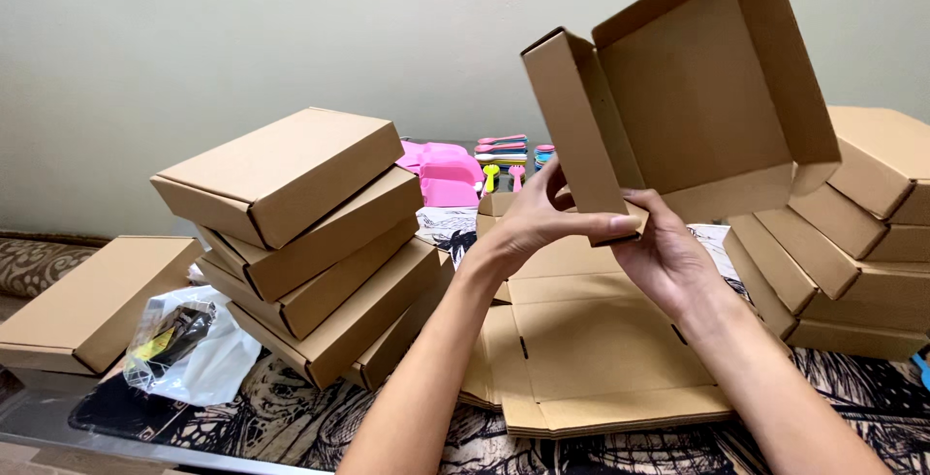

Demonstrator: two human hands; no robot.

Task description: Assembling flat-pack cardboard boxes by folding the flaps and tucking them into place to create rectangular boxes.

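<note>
I hold a half-folded brown cardboard mailer box [702, 97] up in the air, its open inside facing me and its lid flap pointing up to the right. My left hand [531, 218] grips its lower left corner, thumb lying across the folded side wall. My right hand [664, 257] holds the lower edge from underneath, fingers curled on the cardboard. Below my hands a pile of flat unfolded box blanks [591, 359] lies on the patterned black-and-white cloth [291, 417].
A leaning stack of closed brown boxes [310, 243] stands at left, another stack [862, 243] at right. One closed box [87, 301] and a clear plastic bag [189, 344] lie far left. Pink plastic items [450, 177] and coloured spoons [504, 151] sit by the wall.
</note>
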